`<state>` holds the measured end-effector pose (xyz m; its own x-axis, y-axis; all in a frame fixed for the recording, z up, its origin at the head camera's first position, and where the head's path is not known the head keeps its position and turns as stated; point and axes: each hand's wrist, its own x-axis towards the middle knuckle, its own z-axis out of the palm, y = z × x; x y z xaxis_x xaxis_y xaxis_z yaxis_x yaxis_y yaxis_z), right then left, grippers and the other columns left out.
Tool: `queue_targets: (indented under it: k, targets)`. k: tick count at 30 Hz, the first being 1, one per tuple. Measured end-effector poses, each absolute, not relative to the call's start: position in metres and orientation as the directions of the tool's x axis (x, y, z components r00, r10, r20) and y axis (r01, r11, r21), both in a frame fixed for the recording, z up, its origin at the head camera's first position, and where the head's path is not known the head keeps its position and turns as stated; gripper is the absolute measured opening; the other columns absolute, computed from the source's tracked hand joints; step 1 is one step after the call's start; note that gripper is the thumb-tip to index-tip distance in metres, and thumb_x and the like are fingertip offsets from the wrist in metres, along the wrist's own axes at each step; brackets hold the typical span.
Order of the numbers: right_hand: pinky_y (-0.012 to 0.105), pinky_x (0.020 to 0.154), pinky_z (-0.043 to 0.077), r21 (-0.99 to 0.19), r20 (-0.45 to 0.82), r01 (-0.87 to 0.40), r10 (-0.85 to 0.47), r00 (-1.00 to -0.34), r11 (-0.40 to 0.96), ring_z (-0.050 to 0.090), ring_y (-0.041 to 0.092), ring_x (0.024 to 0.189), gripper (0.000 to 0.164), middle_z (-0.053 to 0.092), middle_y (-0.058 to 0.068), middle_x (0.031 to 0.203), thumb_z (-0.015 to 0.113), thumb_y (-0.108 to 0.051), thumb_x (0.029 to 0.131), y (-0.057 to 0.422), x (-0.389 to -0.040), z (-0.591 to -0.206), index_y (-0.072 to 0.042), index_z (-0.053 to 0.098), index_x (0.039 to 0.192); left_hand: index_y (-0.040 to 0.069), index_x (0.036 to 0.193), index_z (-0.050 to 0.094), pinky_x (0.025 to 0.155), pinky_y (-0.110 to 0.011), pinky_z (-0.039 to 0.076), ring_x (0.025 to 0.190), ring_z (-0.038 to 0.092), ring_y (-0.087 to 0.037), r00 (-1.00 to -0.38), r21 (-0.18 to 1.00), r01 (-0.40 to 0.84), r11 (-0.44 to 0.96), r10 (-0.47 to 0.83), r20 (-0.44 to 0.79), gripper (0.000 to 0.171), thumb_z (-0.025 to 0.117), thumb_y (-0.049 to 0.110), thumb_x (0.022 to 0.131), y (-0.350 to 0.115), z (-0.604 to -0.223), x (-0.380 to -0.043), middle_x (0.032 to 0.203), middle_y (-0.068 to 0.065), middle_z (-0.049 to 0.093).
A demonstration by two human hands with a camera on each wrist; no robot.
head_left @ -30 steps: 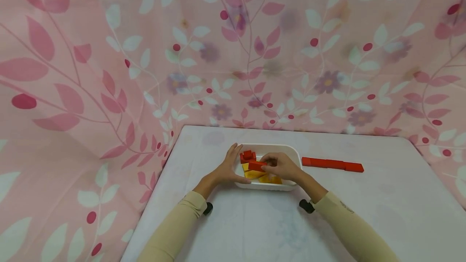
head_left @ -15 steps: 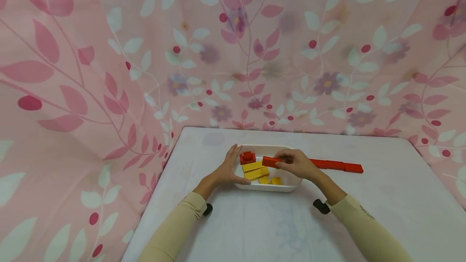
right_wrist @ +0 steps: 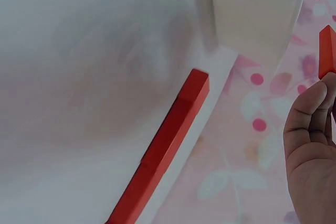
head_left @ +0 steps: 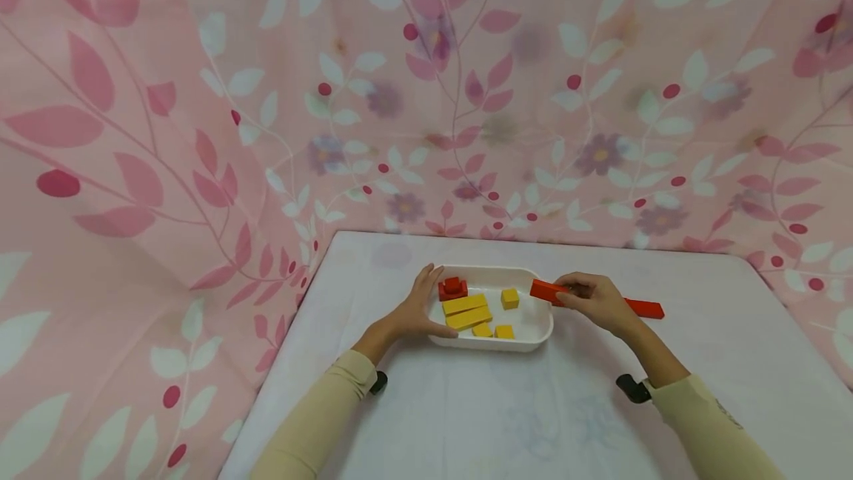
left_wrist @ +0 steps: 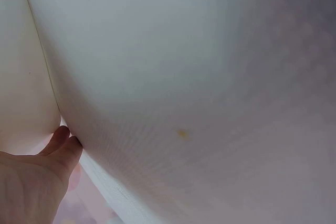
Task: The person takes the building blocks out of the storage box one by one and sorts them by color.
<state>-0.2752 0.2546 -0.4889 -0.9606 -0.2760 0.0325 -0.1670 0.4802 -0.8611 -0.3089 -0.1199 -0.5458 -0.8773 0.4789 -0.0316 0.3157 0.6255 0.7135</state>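
Observation:
A white tray point(head_left: 533, 341) holds several yellow blocks point(head_left: 466, 311), long ones and small cubes, and a stacked red piece point(head_left: 453, 287) in its back left corner. My left hand point(head_left: 420, 310) rests against the tray's left end, thumb along the front rim and fingers spread toward the back. In the left wrist view, the fingers point(left_wrist: 65, 145) touch the tray's edge. Beyond the tray's right rim, my right hand point(head_left: 595, 302) pinches a long red block point(head_left: 548, 291) in the air. Under that hand lies a row of red blocks point(right_wrist: 167, 139), partly hidden in the head view.
A white cloth covers the table point(head_left: 480, 413). A pink floral curtain point(head_left: 426, 132) hangs behind and to the left of it. Dark wrist-camera mounts point(head_left: 633, 389) stick out beneath both forearms.
My right hand has lifted the red block from the tray and carried it rightward past the rim. A yellow cube at the tray's middle right now shows. The left hand stays in place.

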Motion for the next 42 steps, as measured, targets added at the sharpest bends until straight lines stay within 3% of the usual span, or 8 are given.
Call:
queue_targets:
  k: [10,20,27,42]
  targets:
    - [0.029,0.067,0.054,-0.853,0.018,-0.14,-0.239,-0.971,0.502,0.06,0.025,0.079,0.035,0.066,0.017,0.093,0.063,-0.03,0.087,0.287,-0.267,-0.498,-0.009,0.06,0.114,0.032,0.148,0.002,0.105,-0.059,0.029,0.143,0.006,-0.026,-0.872,0.709,0.326,0.625,0.489,-0.031,0.124,0.077,0.063,0.054,-0.12,-0.545,-0.311,0.156,-0.001,-0.008]
    - [0.034,0.07,0.056,-0.83,-0.04,-0.092,-0.223,-0.974,0.551,0.059,0.034,0.083,0.039,0.064,0.015,0.097,0.064,-0.032,0.086,0.303,-0.268,-0.51,-0.006,0.06,0.114,0.031,0.148,0.002,0.104,-0.06,0.029,0.143,0.006,-0.027,-0.871,0.71,0.319,0.628,0.49,-0.042,0.125,0.076,0.066,0.053,-0.119,-0.545,-0.31,0.156,-0.003,-0.008]
    - [0.028,0.074,0.055,-0.827,-0.154,-0.015,-0.252,-0.955,0.562,0.057,0.022,0.088,0.044,0.062,0.015,0.11,0.064,-0.034,0.085,0.304,-0.272,-0.521,-0.006,0.059,0.119,0.032,0.148,0.003,0.104,-0.06,0.029,0.143,0.005,-0.026,-0.875,0.703,0.314,0.638,0.482,-0.047,0.123,0.076,0.064,0.054,-0.12,-0.543,-0.31,0.156,0.0,-0.009]
    - [0.029,0.066,0.055,-0.75,-0.216,0.015,-0.223,-0.951,0.662,0.059,0.021,0.076,0.037,0.064,0.011,0.106,0.066,-0.031,0.085,0.305,-0.283,-0.537,-0.011,0.064,0.115,0.031,0.148,0.005,0.103,-0.06,0.03,0.143,0.007,-0.027,-0.881,0.711,0.307,0.633,0.472,-0.04,0.121,0.077,0.061,0.055,-0.119,-0.541,-0.31,0.155,0.003,-0.01]
